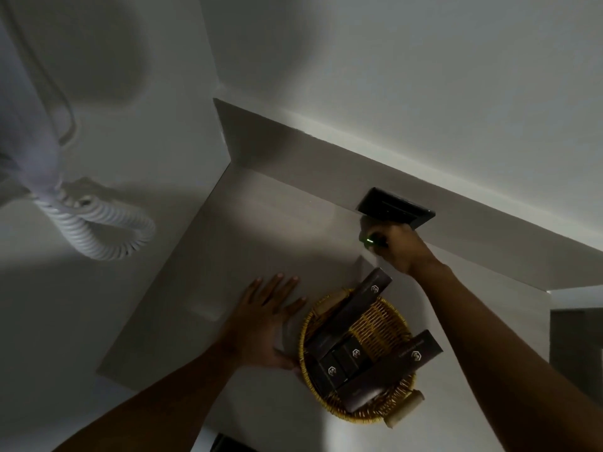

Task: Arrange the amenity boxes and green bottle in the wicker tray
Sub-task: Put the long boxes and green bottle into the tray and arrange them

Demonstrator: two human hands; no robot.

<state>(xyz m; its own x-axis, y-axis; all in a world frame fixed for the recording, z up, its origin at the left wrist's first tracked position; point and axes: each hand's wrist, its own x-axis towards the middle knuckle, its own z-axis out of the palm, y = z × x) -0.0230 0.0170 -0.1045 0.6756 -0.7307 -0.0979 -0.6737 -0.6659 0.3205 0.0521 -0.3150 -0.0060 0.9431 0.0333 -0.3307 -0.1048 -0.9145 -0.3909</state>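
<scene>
A round wicker tray [388, 321] sits on the grey counter at lower centre. Inside lie dark amenity boxes: a long one [350, 316] leaning over the far rim, another long one [391, 370] across the near side, and two small ones [342, 362] between them. My left hand [264, 321] rests flat beside the tray's left rim, fingers spread, thumb touching the rim. My right hand [399, 244] is beyond the tray, near the back wall, closed around the green bottle [368, 239], of which only a small bright green part shows.
A dark wall plate [396, 207] sits on the backsplash just above my right hand. A white coiled cord [107, 230] hangs at the left with a white appliance. The counter ends at a corner wall on the left and an edge at far right.
</scene>
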